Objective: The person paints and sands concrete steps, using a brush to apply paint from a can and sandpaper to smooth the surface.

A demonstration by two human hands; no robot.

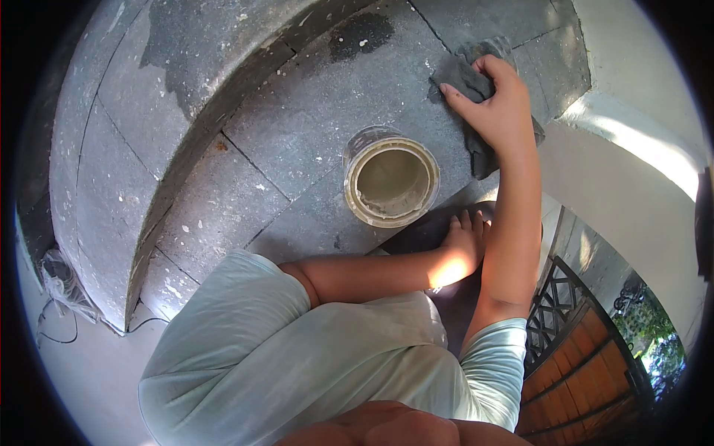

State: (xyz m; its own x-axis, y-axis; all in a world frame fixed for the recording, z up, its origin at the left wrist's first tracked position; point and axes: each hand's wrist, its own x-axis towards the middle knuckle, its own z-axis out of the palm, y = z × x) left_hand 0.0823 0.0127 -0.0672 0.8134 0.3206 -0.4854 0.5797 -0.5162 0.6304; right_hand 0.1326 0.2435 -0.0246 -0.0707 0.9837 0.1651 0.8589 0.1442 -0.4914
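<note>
The right hand (pixel 506 100) is gripping a dark cloth (pixel 462 80) between thumb and fingers, and the cloth is lying on the tiles (pixel 294 137) under that hand, part of it showing beneath the wrist. The left hand (pixel 464 241) is resting over a dark trouser leg (pixel 416 234), its fingers extended and slightly apart. A bucket (pixel 351 181) is standing between the hands, left of both, touching neither. Close on the right hand's right, the tiles are ending at a pale wall (pixel 625 52); to its left, bare tiles are stretching to a curved ledge (pixel 216 111).
</note>
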